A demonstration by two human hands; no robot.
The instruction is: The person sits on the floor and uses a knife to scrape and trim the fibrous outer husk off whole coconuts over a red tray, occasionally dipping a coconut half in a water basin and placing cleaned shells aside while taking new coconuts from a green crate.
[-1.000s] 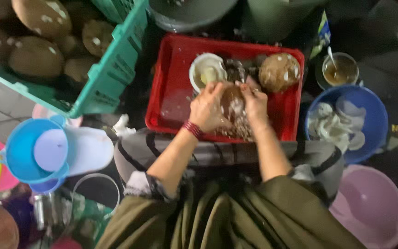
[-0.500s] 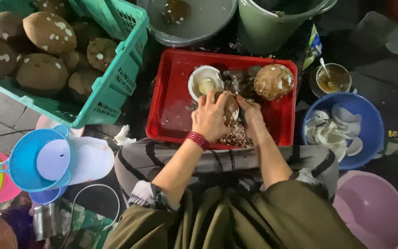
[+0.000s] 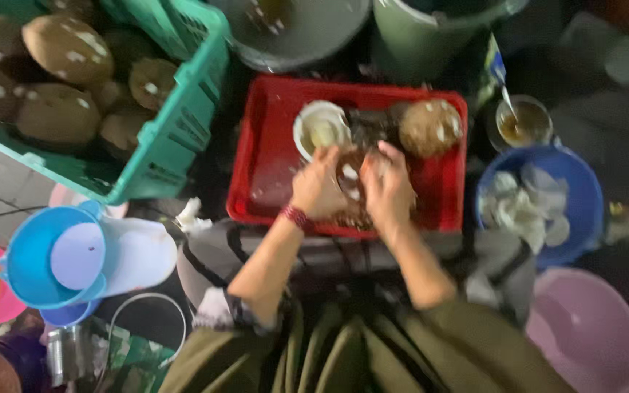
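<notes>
Hands meet over the red tray (image 3: 263, 175): left hand (image 3: 319, 191) and right hand (image 3: 387, 191) both clasp a brown coconut (image 3: 349, 178); best kept low above the tray, grip firm.

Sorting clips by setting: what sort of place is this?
Probably a ground-level coconut preparation spot, perhaps a market stall. A green crate holds brown coconuts, both hands work one over a red tray, and plastic basins stand around.

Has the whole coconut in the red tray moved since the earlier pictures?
No. The coconut sits in the far right corner of the red tray, right of the white bowl, as before; only the camera shifted.
</notes>
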